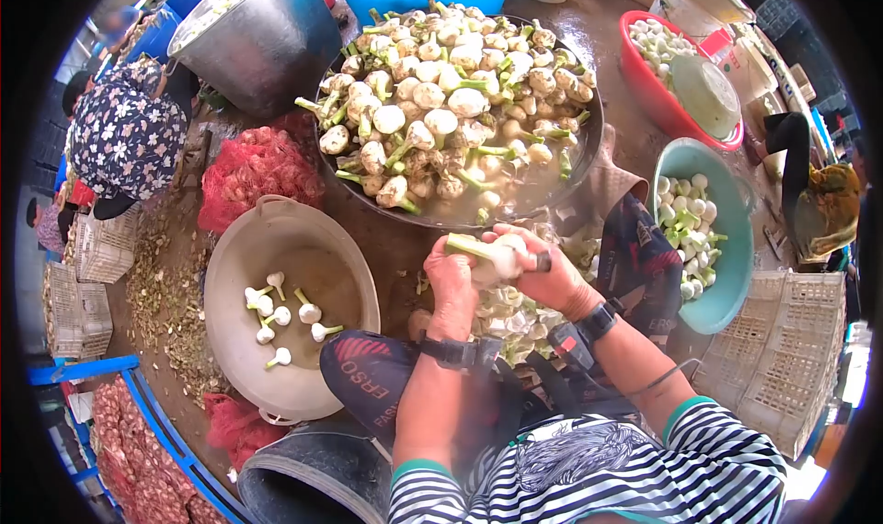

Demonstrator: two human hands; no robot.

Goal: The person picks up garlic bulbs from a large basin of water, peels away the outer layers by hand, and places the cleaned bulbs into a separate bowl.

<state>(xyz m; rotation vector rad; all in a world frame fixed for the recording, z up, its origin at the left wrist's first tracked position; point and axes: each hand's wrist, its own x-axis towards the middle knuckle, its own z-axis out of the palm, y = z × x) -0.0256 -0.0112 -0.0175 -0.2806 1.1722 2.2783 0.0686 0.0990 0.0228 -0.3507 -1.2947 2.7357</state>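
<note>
Between left grip (pixel 451 280), right grip (pixel 559 280): garlic (pixel 499 263)

Pale, smooth bulb (pixel 498 263), thick green stem (pixel 467 245) attached and pointing left, held between left hand (pixel 449 274) and right hand (pixel 554 278)

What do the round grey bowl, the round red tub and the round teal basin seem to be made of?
Round grey bowl: probably bare aluminium, matt, judging by its dull metallic grey.
Round red tub: likely glossy plastic, given its even, bright colour.
Round teal basin: probably smooth plastic, from its uniform colour and soft sheen, though coated metal isn't excluded.
</note>
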